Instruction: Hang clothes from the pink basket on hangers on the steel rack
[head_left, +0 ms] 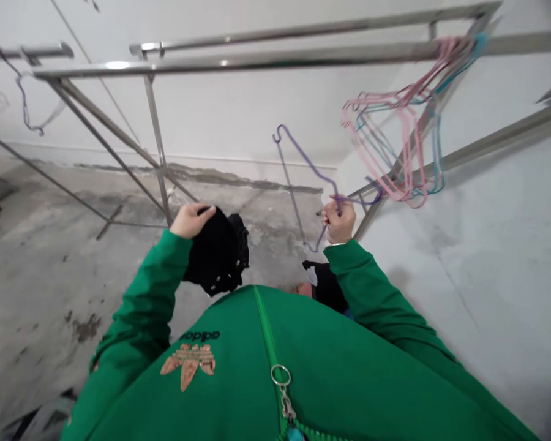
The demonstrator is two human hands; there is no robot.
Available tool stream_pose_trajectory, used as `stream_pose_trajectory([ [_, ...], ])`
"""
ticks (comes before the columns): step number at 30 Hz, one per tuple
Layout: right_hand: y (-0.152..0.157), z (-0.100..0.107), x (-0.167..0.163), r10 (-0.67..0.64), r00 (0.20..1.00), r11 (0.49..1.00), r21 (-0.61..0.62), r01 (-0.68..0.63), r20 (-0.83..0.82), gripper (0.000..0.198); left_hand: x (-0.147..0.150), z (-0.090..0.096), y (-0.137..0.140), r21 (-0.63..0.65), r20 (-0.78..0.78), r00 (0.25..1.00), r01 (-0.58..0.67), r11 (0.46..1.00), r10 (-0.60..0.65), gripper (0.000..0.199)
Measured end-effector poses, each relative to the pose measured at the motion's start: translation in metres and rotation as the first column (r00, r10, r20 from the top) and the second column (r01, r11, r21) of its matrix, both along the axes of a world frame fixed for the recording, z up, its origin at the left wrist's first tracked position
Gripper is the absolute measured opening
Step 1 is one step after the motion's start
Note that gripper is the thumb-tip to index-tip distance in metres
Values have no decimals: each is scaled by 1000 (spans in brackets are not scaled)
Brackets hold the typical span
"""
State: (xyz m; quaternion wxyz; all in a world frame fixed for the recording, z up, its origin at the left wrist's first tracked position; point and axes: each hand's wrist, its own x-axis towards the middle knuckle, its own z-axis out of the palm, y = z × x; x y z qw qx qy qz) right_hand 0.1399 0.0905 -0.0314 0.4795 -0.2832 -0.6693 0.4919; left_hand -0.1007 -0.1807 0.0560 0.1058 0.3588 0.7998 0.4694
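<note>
Bunched cloth of a black garment (215,251) hangs from my left hand (193,220), whose fingers are closed on its upper edge. The garment's shape is folded up, so its exact kind does not show. In my right hand (340,219) is a purple clothes hanger (305,158), gripped near its neck. It is turned sideways, with its hook pointing right toward the rack and its bar to the left. The hanger and the black garment are apart.
A metal clothes rack (266,60) spans the far side. Pink hangers (411,153) and blue hangers (437,150) cluster at its right end. Another purple hanger (26,104) hangs at far left. Dark cloth (328,285) lies below my right forearm, above the concrete floor (73,257).
</note>
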Motion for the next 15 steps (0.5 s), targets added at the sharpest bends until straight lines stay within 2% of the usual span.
stream_pose_trajectory([
  [2,-14,-1,-4,164,984,975,-141,-171,-64,53,-18,5,12,-27,8,1000,18,999,-18,23],
  [4,-15,3,-6,346,935,906,-229,-355,-79,55,-33,10,21,-23,19,994,110,994,-109,28],
  [6,-11,9,-3,468,877,839,-258,-479,-106,54,-44,16,26,-56,57,985,168,984,-165,33],
  [8,-8,15,0,581,807,779,-216,-588,-103,49,-46,23,28,-111,57,981,193,975,-187,34],
  [10,-15,22,-3,703,710,704,-105,-703,-42,41,-40,31,30,-163,-3,974,222,961,-226,32],
  [13,-41,33,-28,804,589,585,63,-808,87,31,-18,42,40,-267,-48,944,302,915,-326,26],
  [15,-63,35,-53,829,523,509,122,-852,197,29,-1,47,48,-313,-60,919,354,881,-391,24],
])
